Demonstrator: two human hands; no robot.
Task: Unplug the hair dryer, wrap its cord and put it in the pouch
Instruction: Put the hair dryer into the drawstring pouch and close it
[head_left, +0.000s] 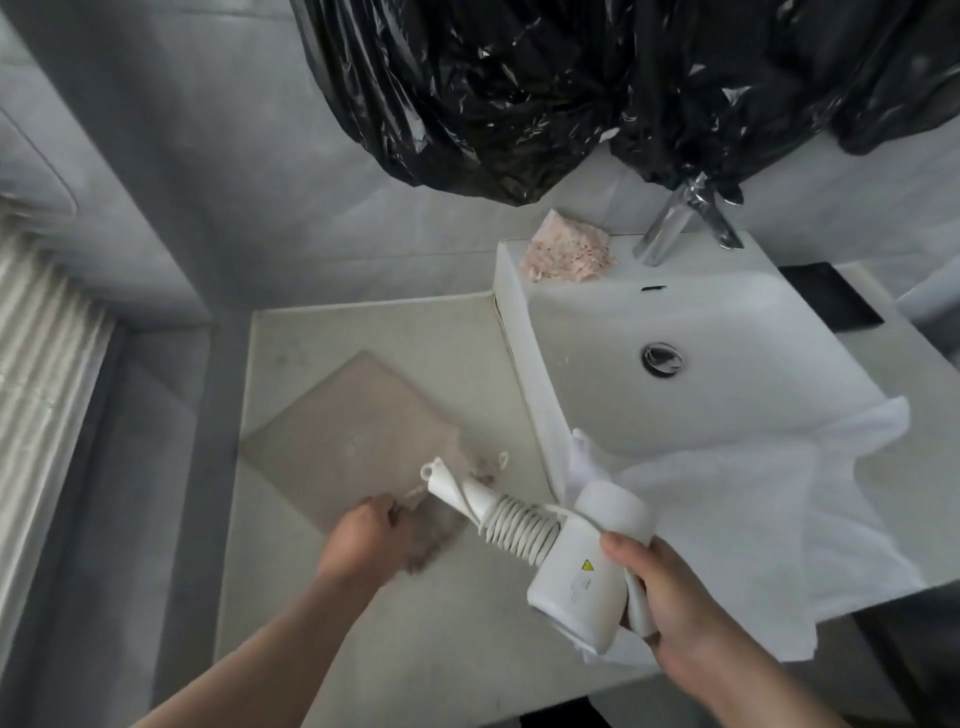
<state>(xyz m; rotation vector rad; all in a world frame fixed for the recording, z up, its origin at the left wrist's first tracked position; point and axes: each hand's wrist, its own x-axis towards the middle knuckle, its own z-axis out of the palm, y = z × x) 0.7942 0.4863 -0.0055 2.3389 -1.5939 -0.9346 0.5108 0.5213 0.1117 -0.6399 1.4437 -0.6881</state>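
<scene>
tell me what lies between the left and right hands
Head view: the handle of the hair dryer, wrapped in its cord, spans that gap, from the right hand toward the pouch mouth held by the left hand.

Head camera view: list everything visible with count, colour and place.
White ceramic sink: one, white, centre right.
Chrome tap: one, silver, behind basin.
Pink crumpled cloth: one, pink, sink's rear corner.
White towel: one, white, draped over sink's near edge.
Black plastic bag: one, black, hanging above sink.
Beige flat fabric pouch: one, beige, lying left of sink.
White plastic hair dryer: one, white, held beside towel.
White coiled cord: one, white, round dryer handle.
Left hand: one, gripping pouch.
Right hand: one, holding dryer.
</scene>
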